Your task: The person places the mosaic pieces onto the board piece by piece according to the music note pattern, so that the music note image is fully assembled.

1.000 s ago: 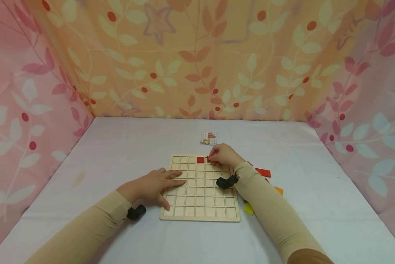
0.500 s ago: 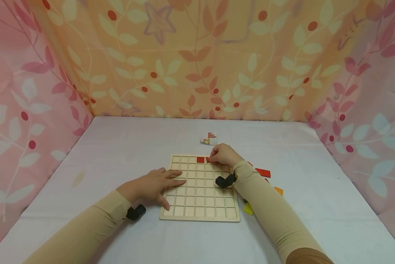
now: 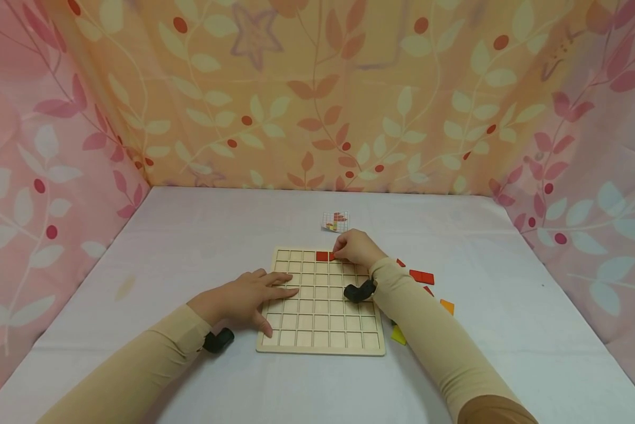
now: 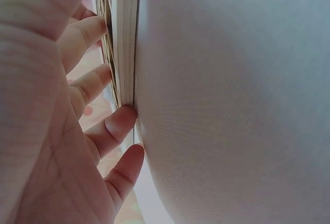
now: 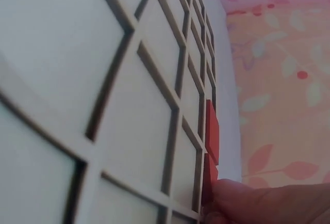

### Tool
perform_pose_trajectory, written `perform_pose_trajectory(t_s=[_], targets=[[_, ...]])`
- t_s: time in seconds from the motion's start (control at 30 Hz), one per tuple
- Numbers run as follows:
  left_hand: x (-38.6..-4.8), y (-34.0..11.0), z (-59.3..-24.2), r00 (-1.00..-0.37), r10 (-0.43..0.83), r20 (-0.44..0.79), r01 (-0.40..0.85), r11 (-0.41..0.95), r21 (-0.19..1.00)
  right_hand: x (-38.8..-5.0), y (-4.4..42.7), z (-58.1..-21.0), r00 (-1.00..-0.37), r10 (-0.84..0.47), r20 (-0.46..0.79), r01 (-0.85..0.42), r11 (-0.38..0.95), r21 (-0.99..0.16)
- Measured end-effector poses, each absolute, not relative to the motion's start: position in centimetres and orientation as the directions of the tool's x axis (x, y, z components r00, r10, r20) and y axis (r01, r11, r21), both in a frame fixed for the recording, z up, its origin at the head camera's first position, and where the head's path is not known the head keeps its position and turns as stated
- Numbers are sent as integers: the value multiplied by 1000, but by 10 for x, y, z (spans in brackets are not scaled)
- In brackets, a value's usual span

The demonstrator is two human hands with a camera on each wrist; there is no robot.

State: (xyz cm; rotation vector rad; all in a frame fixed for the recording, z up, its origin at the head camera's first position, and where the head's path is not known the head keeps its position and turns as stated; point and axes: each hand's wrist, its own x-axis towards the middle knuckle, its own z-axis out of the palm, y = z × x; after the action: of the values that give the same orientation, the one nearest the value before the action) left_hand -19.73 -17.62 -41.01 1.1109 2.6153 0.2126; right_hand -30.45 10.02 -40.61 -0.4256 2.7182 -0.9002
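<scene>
One white-covered counter (image 3: 190,235) carries everything; on it the gridded wooden board (image 3: 320,352) could slide or turn if the left hand (image 3: 243,297) pressed too lightly, since nothing else visible seems to brace it. That hand lies relaxed, fingers spread and fairly straight over the board's left edge, grasping nothing. The right hand (image 3: 357,246) pinches a red piece (image 5: 208,180) at the far row of cells, next to a first red piece (image 3: 322,257) in the fourth cell from the left. Fingers reaching in from the side could nudge that neighbour, and a tilted or wrongly turned piece might catch on a ridge. The right sleeve (image 3: 429,318) passes low among the loose pieces, so a careless sweep could scatter the red pair (image 3: 422,277), the orange piece (image 3: 447,307) or the yellow piece (image 3: 399,335).

Several things escape view. The right hand and forearm cover part of the board's right side; the sleeve hides some loose pieces, leaving slivers whose count cannot be told. The printed card (image 3: 336,221) beyond the board is too small to read exactly. Most of the pinched piece lies behind fingertips, so its full shape, and whether it sits flat in its cell, cannot be judged.
</scene>
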Motion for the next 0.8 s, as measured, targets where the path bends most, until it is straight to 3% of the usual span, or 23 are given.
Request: perform_pose_trajectory(t_s=[0.27, 0.8], targets=[[-198, -176, -411, -651, 734, -193, 695, 679, 235, -302, 114, -396, -920, -362, -150, -204, 769, -606], [-199, -178, -413, -649, 737, -189, 693, 675, 252, -294, 174, -384, -904, -263, -338, -1, 791, -612]])
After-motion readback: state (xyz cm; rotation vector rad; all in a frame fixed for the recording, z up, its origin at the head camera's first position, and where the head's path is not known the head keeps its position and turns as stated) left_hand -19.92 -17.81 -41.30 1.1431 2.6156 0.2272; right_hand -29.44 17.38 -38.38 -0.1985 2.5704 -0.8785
